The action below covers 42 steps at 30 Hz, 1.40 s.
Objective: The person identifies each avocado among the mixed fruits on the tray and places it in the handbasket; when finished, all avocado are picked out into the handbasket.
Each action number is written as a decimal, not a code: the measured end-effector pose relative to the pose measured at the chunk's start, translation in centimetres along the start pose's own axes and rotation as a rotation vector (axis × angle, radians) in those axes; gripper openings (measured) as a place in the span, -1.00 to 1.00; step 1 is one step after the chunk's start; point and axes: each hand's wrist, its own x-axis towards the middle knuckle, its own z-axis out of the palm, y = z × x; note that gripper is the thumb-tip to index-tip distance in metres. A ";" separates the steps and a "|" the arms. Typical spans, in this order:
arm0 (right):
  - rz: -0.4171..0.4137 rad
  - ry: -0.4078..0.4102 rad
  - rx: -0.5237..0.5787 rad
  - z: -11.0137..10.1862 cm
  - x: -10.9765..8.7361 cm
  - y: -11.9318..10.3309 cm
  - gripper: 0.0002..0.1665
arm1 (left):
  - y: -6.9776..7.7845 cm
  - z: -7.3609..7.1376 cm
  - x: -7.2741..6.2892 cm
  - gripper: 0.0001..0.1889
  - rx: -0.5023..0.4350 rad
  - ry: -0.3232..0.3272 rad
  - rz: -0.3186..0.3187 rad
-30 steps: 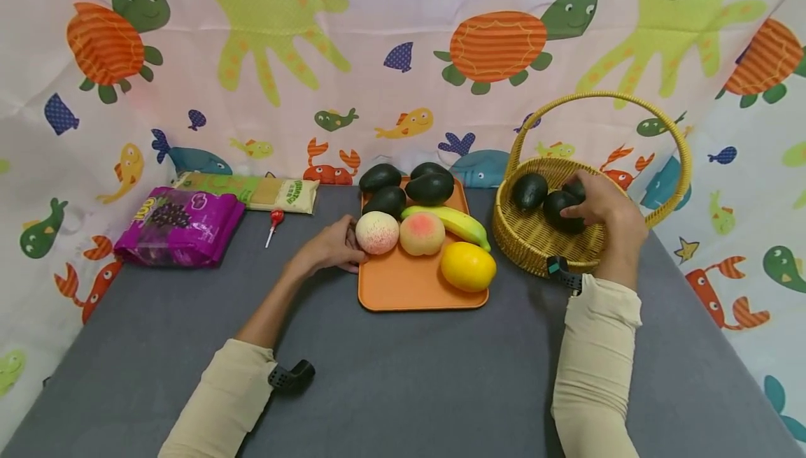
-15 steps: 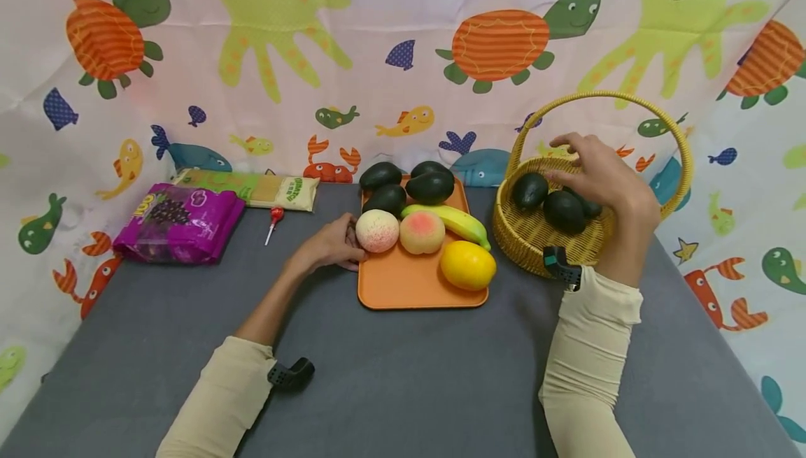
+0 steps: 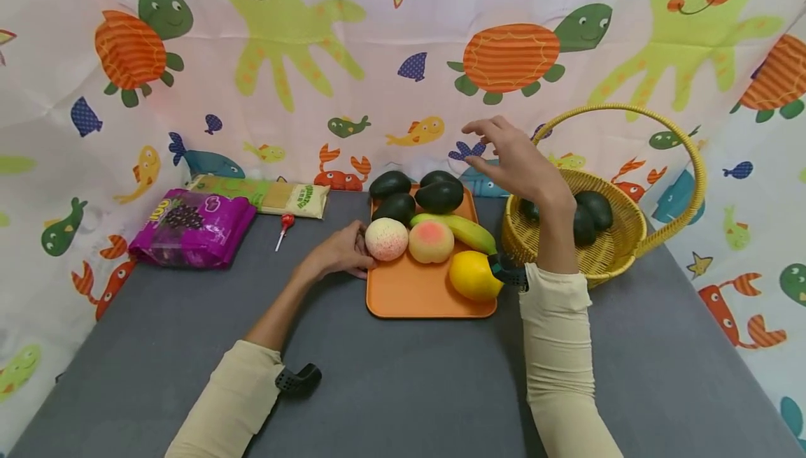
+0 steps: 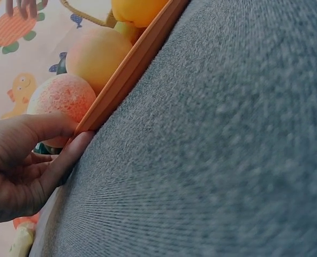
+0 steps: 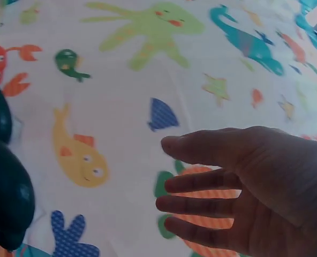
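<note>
My left hand (image 3: pixel 342 252) pinches the left rim of the orange tray (image 3: pixel 409 297) between thumb and fingers, as the left wrist view confirms. Several dark green avocados (image 3: pixel 439 194) lie at the tray's back. In front of them are a pale speckled peach (image 3: pixel 387 239), an orange-pink peach (image 3: pixel 431 241), a banana (image 3: pixel 472 234) and a yellow, mango-like fruit (image 3: pixel 469 276). Empty, with fingers extended, my right hand (image 3: pixel 519 161) hovers between the tray and the yellow wicker basket (image 3: pixel 620 252). Inside the basket are avocados (image 3: pixel 595 210), partly hidden by my right wrist.
A purple grape-pictured package (image 3: pixel 192 227) sits on the grey table (image 3: pixel 378 388) at left. Behind it lies a long yellow-green packet (image 3: pixel 277 197), with a red lollipop (image 3: pixel 287 221) nearby. The basket's tall handle (image 3: pixel 695 185) arches upward. A cartoon-printed curtain (image 3: pixel 403 101) stands behind everything.
My right hand has let go of an avocado in the basket, risen, and moved left towards the tray. The left hand stays on the tray rim. The head view has shifted slightly.
</note>
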 end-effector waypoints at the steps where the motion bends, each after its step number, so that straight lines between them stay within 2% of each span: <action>1: -0.003 -0.036 -0.016 0.2 0.5 -0.1 -0.47 | 0.0 0.1 0.1 -0.24 -0.003 -0.001 0.007; 5: -0.002 -0.223 -0.074 1.2 2.6 0.0 -0.46 | 0.1 0.5 0.4 -0.27 -0.007 -0.006 0.028; 11: 0.003 -0.508 -0.143 3.5 4.8 0.5 -0.43 | -0.1 0.5 0.5 -0.27 -0.003 -0.011 0.022; 15: 0.010 -0.620 -0.175 5.0 5.7 0.8 -0.39 | -0.2 0.4 0.6 -0.29 -0.013 -0.006 0.027; 20: -0.010 -0.698 -0.241 6.7 6.3 1.2 -0.29 | -0.3 0.1 0.5 -0.32 -0.027 -0.004 0.024; 24: 0.016 -0.683 -0.271 7.2 5.9 1.7 -0.28 | -0.2 0.0 0.5 -0.32 -0.020 -0.005 0.017; 27: 0.031 -0.645 -0.253 7.2 5.6 2.1 -0.34 | -0.1 -0.1 0.5 -0.34 -0.005 -0.001 0.016; 36: -0.009 -0.560 -0.165 6.7 4.9 2.3 -0.36 | -0.2 -0.3 0.3 -0.32 0.006 0.000 0.006; 42: -0.011 -0.463 -0.132 5.1 3.9 2.1 -0.34 | -0.3 -0.2 0.2 -0.34 0.007 0.007 0.012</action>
